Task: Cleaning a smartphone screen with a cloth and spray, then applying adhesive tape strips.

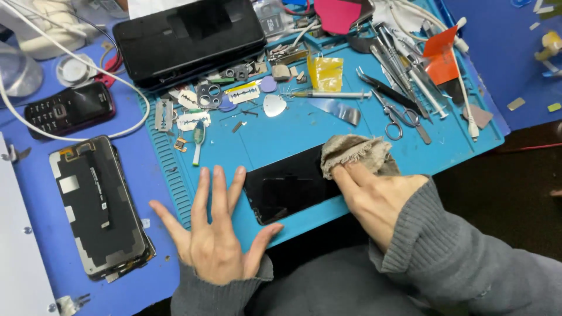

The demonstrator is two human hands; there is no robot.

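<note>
A black smartphone (287, 188) lies screen up on the blue repair mat (293, 131), near the mat's front edge. My right hand (374, 196) presses a beige cloth (354, 151) onto the phone's right end with the fingers. My left hand (213, 231) lies flat on the mat with fingers spread, its thumb touching the phone's lower left corner. It holds nothing.
An opened phone screen assembly (99, 205) lies at left, a small keypad phone (67, 108) behind it, a large black device (190, 38) at the back. Scissors (401, 120), tweezers, a syringe (336, 94), razor blades (165, 114), picks and a white cable (76, 137) crowd the mat's far half.
</note>
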